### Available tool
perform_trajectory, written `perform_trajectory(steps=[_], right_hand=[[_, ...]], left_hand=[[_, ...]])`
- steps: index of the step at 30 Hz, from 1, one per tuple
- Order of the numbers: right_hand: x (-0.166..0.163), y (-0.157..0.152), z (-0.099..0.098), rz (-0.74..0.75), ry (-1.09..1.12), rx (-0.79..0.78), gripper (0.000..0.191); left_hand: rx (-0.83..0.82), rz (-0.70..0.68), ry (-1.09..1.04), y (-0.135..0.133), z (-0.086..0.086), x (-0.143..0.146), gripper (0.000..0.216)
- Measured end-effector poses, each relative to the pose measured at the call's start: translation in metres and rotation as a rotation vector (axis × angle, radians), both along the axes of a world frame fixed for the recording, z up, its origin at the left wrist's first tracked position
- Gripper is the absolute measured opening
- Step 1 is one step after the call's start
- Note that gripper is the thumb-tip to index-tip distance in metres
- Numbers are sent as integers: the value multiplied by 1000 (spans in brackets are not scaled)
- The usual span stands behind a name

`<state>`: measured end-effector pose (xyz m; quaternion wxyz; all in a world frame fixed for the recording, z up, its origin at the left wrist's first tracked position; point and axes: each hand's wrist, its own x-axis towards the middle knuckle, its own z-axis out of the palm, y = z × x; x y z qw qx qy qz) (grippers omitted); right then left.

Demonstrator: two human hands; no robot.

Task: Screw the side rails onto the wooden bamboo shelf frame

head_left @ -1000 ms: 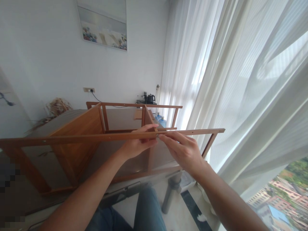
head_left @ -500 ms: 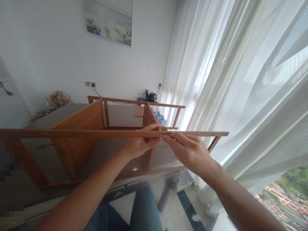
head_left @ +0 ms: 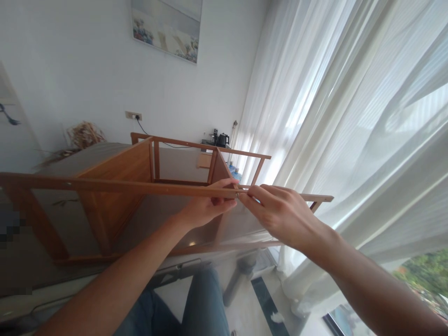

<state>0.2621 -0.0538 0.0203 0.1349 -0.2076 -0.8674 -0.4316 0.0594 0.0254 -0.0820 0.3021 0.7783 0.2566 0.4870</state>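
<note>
A wooden shelf frame lies on its side in front of me, with a long rail running across the view. My left hand is closed around that rail where a wooden shelf board meets it, its fingers above and thumb below. Right beside it, my right hand pinches with thumb and forefinger at the rail's outer face. A small shiny metal piece shows at those fingertips, too small and covered to tell its kind. More screw holes or fittings dot the rail to the left.
White curtains hang along the right side. A grey-covered surface carries dried plants at the left. Behind the frame stand a black kettle and blue water bottles. A socket with a plugged cable is on the wall.
The view has tilted slightly. My right hand has turned and its knuckles have shifted a little to the right, fingertips still at the joint. My left hand keeps its hold on the rail.
</note>
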Motion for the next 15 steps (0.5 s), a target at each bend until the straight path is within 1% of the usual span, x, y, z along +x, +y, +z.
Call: perform_trajectory(steps=[4,9,12,15], right_hand=[[-3,0,11,-16,-153,37,31],[-6,3,20,4,-274,94,31],[-8,3,23,4,-298,108,31],[-9,2,22,-5,-272,111,29]], left_hand=[[-22,0,-27,-1,-2,1,56],[-18,-21,-21,-3,0,0,55],[-17,-33,-20,-3,1,0,54],[-5,-40,-43,-2,0,1,52]])
